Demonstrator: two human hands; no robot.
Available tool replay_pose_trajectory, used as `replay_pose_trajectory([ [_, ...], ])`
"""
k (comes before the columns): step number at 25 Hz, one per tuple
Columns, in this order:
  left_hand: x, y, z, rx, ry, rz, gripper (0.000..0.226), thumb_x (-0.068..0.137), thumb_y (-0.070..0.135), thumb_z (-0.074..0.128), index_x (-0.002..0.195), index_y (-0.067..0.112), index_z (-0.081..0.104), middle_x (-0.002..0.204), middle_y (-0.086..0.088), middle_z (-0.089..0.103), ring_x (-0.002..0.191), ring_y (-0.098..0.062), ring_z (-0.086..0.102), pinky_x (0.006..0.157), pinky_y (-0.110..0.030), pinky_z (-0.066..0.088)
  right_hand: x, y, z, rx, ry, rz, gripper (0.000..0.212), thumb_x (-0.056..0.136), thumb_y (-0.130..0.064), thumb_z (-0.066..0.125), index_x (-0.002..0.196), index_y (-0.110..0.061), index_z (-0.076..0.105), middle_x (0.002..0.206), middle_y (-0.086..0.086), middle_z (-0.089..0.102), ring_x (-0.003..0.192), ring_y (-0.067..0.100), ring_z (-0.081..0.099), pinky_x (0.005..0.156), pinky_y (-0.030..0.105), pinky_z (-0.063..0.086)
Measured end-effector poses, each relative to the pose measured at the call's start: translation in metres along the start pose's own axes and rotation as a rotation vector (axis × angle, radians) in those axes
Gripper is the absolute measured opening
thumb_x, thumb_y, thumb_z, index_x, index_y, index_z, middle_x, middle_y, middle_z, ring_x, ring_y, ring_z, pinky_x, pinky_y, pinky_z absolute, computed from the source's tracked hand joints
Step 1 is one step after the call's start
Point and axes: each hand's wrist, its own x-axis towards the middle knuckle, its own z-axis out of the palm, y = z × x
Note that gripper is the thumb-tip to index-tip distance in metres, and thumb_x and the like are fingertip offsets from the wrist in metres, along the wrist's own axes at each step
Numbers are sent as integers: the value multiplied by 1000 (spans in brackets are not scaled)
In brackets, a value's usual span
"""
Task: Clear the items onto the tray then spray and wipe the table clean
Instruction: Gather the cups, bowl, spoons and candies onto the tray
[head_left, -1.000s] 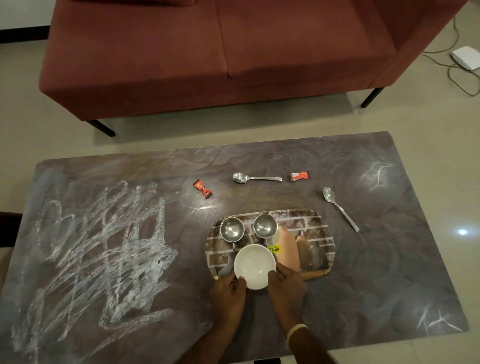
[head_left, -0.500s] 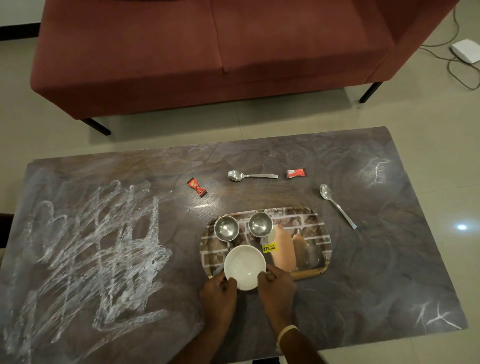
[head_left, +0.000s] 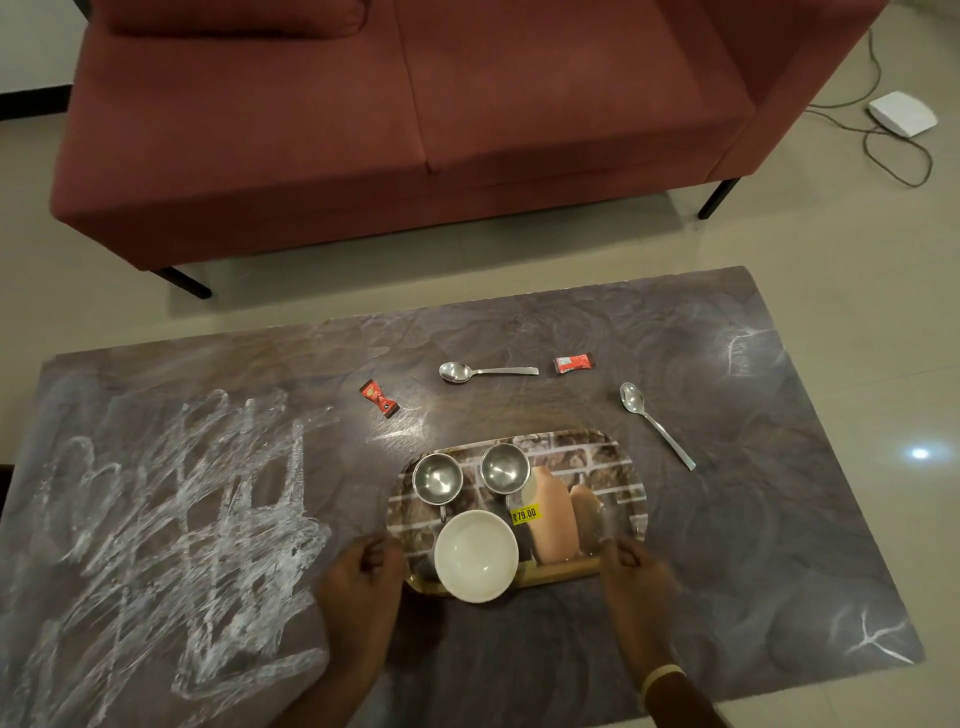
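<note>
Head view showed the left hand (head_left: 363, 571) and the right hand (head_left: 631, 577) at either end of the tray (head_left: 631, 486), near the table's (head_left: 779, 519) front edge, fingers curled loosely and gripping nothing; whether they touched the rim I couldn't tell. To my eye the spoons and sachets came next: pinch each flat piece low, then lay it on the bare right half of the tray. The tray held two steel cups (head_left: 437, 478) along its far edge and a white bowl (head_left: 476, 555), empty, overhanging its near rim. One spoon (head_left: 485, 371) and red sachet (head_left: 572, 362) lay beyond the tray, another spoon (head_left: 655, 423) toward the right edge, a second sachet (head_left: 379, 398) left, chalky scribbles (head_left: 176, 530) covering the left end.
</note>
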Motion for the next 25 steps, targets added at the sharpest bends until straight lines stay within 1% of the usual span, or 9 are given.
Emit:
replay_pose_trajectory([
  [4,10,65,37,-88,-69,186,8,83,10,69,85,16,74,66,7,72,60,-3,69,60,-27,59,44,-2,-27,16,17,11,27,89,-14,63,63,-17,67,59,2,65,60,21,62,62,33,49],
  [7,10,96,78,-125,-188,255,10,85,10,68,88,15,76,69,8,73,63,-4,70,63,-29,60,73,-10,-38,4,38,31,30,87,-13,62,57,-14,61,55,3,60,56,18,55,58,29,41],
  [11,-11,116,133,-108,-425,205,20,86,11,67,80,29,73,70,4,75,66,-9,73,69,-40,62,113,-20,-48,-15,-59,-3,16,89,-20,59,76,-25,68,66,-6,63,63,7,56,65,26,39],
  [13,-25,117,161,-62,-498,170,17,85,11,68,82,26,75,74,5,76,68,-7,73,73,-37,62,141,-24,-46,-31,-111,-50,16,87,-24,55,91,-26,71,79,-4,67,70,7,59,67,26,41],
  [16,-43,116,197,-29,-524,99,13,83,15,69,80,23,78,73,7,76,69,-5,72,76,-34,61,195,-33,-33,-152,-264,-249,17,81,-28,51,85,-25,67,76,-9,64,71,10,60,61,23,42],
  [18,-50,112,215,-51,-570,-1,18,82,17,68,70,28,75,69,5,76,68,-10,73,75,-38,61,225,-44,-24,-211,-326,-375,25,81,-30,55,99,-25,71,94,-6,68,86,10,63,75,28,52],
  [20,-56,102,229,-67,-595,-81,20,81,21,66,67,33,74,70,3,76,68,-14,74,74,-43,61,249,-57,-17,-252,-361,-469,38,87,-22,64,125,-19,65,119,0,60,107,13,56,97,30,45],
  [22,-63,92,233,-56,-611,-104,17,82,24,65,73,32,75,72,5,76,68,-12,73,72,-40,62,266,-68,-9,-353,-397,-560,47,89,-14,64,136,-17,57,130,4,55,119,15,49,105,31,36],
  [25,-63,84,233,-82,-611,-136,15,87,18,65,79,18,77,72,0,76,66,-11,73,70,-37,63,288,-72,5,-538,-483,-668,47,91,-15,61,138,-21,55,137,3,55,127,23,48,109,34,31],
])
